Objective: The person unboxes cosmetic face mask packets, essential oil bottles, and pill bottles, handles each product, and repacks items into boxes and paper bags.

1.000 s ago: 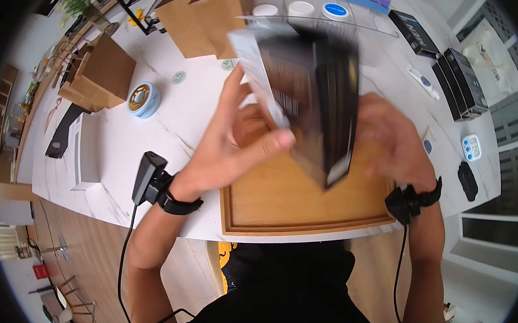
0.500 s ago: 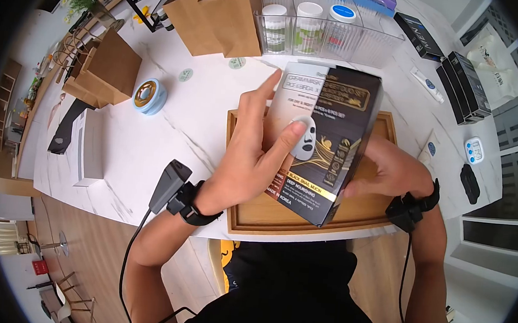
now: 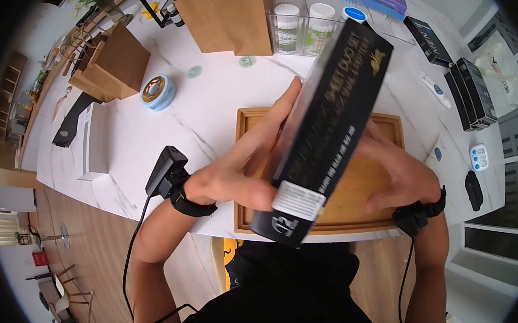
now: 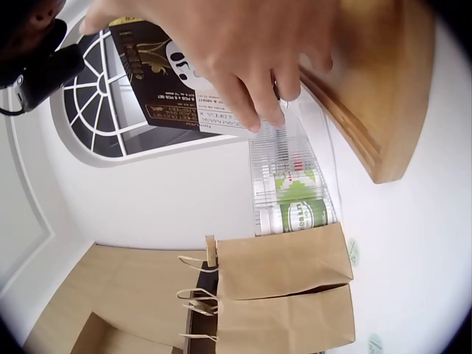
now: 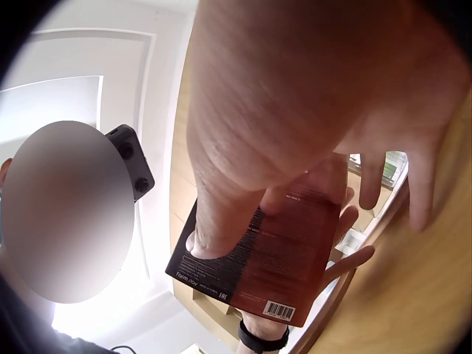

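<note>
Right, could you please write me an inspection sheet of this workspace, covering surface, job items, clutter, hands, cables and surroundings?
Surface: white marble-patterned table, with a wooden tray near the person's edge.
Job items: black printed box, held tilted over the tray.
Clutter: brown paper bags, light-blue jar, white-lidded tubs, white tube, other black boxes.
Hands: left hand grips the box; right hand is beside it, partly hidden in the head view.
Cables: one black cable leads from the left wrist camera, another from the right.
Surroundings: wood-look floor, pale chair to the left.
</note>
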Tool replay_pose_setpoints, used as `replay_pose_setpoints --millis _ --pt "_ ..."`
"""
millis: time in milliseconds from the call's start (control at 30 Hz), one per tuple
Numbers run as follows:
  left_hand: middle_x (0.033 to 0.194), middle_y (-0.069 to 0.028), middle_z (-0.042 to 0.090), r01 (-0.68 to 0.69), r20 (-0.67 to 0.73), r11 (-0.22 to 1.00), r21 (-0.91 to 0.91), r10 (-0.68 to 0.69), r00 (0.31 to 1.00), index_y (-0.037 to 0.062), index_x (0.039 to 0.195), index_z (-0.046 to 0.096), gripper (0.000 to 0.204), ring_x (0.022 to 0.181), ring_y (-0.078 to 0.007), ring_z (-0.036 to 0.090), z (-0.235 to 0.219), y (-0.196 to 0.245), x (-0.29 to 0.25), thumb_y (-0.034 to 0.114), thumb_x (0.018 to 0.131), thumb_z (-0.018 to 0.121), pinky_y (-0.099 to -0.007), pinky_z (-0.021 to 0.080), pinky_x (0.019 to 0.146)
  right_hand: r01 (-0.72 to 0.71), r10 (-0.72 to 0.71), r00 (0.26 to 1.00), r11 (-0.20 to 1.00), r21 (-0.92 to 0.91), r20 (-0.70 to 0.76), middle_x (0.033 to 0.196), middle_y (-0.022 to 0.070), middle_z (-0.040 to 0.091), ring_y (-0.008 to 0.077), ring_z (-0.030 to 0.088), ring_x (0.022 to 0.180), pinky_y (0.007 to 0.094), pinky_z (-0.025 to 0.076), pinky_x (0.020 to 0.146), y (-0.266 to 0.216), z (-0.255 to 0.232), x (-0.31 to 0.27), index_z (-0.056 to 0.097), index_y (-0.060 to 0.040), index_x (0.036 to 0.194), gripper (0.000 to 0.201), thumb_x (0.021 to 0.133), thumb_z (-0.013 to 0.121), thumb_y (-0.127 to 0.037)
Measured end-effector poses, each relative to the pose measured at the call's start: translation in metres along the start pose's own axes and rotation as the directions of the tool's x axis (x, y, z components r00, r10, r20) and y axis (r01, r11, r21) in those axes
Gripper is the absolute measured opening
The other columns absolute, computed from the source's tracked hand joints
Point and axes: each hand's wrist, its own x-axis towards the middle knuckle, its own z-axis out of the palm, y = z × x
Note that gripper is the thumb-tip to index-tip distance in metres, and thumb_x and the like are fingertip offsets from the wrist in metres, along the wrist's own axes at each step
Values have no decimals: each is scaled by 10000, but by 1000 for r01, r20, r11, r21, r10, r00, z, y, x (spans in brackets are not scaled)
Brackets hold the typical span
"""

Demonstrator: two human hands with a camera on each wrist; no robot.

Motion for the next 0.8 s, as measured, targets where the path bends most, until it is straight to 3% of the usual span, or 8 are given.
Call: replay_pose_setpoints --millis 33,133,167,233,300,400,633,800 --pt "1645 -226 31 29 6 1000 -3 -29 1000 -2 1562 -140 1388 1532 -306 61 -2 1 0 344 667 864 -414 74 1219 8 -8 1000 1000 4 1 1584 193 289 366 197 1492 513 204 1193 2 0 1 433 -41 1486 875 774 826 -365" --pt "1629 -189 111 14 -75 1000 -26 -16 997 66 1585 -124 1333 1512 -314 143 15 14 2 53 642 819 -455 105 1216 66 -66 998 997 33 -10 1615 206 233 366 161 1514 503 209 1189 4 1 0 399 -43 1511 925 761 834 -366" --pt "1629 -189 111 15 -75 999 -28 -17 997 66 1585 -124 1333 1512 -314 143 14 7 5 53 642 819 -455 105 1216 18 -9 998 989 150 -59 1615 211 231 366 165 1515 495 208 1190 0 3 -1 391 -39 1515 938 756 833 -372" --pt "1617 -160 126 -156 -109 986 63 163 981 102 1588 -126 1354 1492 -316 199 14 -7 9 9 626 823 -463 152 1212 -34 62 994 961 276 -95 1615 215 228 366 169 1516 487 208 1191 -2 4 -3 383 -35 1518 951 752 831 -378" --pt "1595 -133 156 -144 -132 985 94 156 979 125 1587 -128 1388 1466 -312 255 14 -7 8 -19 609 847 -465 209 1203 88 -74 993 984 152 -96 1618 217 221 362 202 1507 471 215 1191 3 1 -2 372 -27 1522 968 746 828 -384" --pt "1567 -134 201 -180 -199 982 58 188 962 141 1589 -108 1424 1449 -301 291 14 -7 9 4 599 907 -469 254 1190 109 -99 993 981 160 -68 1622 214 216 356 215 1505 462 217 1192 2 0 -3 375 -22 1519 969 741 828 -382" --pt "1559 -135 238 -171 -192 985 -6 167 967 131 1590 -50 1386 1441 -293 301 11 -4 14 23 610 924 -463 280 1179 -3 13 999 985 172 -53 1625 187 219 331 291 1476 450 309 1152 -2 -3 -6 347 -41 1538 988 735 816 -373" --pt "1549 -172 240 -171 -189 984 -42 160 969 111 1577 -20 1264 1435 -316 304 7 -6 16 37 686 875 -481 298 1168 -22 29 998 993 113 -53 1627 164 223 321 333 1455 472 383 1100 3 -1 -8 298 -62 1562 1031 727 805 -394"
